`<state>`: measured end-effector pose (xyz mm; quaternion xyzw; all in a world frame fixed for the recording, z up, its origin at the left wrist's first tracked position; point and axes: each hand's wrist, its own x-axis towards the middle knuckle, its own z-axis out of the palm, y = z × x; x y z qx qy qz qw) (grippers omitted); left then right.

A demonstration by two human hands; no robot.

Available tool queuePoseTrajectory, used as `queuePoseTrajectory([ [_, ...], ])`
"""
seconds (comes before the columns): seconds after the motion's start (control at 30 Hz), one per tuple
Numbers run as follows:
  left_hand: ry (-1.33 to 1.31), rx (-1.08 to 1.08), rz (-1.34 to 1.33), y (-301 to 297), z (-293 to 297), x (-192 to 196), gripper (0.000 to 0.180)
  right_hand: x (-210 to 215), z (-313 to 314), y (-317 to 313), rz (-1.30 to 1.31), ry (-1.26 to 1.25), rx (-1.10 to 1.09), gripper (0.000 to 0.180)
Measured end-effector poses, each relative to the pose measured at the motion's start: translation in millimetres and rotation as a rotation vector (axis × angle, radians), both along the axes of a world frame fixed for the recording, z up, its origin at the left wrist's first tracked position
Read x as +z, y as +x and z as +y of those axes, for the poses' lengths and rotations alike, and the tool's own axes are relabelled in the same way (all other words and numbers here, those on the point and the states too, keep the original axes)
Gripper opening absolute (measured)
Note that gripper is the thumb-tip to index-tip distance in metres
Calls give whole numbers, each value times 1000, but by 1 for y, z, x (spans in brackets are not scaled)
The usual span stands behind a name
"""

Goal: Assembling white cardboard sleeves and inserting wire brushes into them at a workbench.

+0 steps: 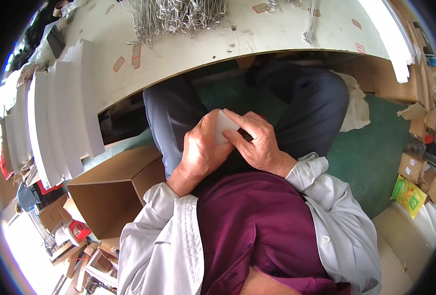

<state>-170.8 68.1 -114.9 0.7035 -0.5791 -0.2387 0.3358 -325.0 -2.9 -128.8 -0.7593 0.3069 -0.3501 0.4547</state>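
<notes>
While the white table [257, 29] is still carrying untouched wire hooks [178, 17] and stacked white cards [55, 123], work looks barely started, as a judgement. The open box [109, 189] is sitting left of the knees. Over the lap, left hand [200, 147] and right hand [259, 145] are both gripping one small white card [224, 125], fingers curled closed around it. Its long axis is running lower-left to upper-right, top corner pointing toward the table.
</notes>
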Motion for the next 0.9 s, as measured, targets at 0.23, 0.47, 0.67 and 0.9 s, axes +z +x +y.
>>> queuePoseTrajectory([
  [0.23,-65,-29,25,5,2,2,56,4,5,6,-121,457,-8,30],
  [0.47,462,-33,406,47,31,43,44,19,-22,6,-264,607,-16,31],
  [0.67,203,222,5,96,32,76,22,26,-59,10,-57,24,-104,19],
  [0.9,324,427,-774,217,-47,101,28,20,-78,0,-100,49,-160,15],
])
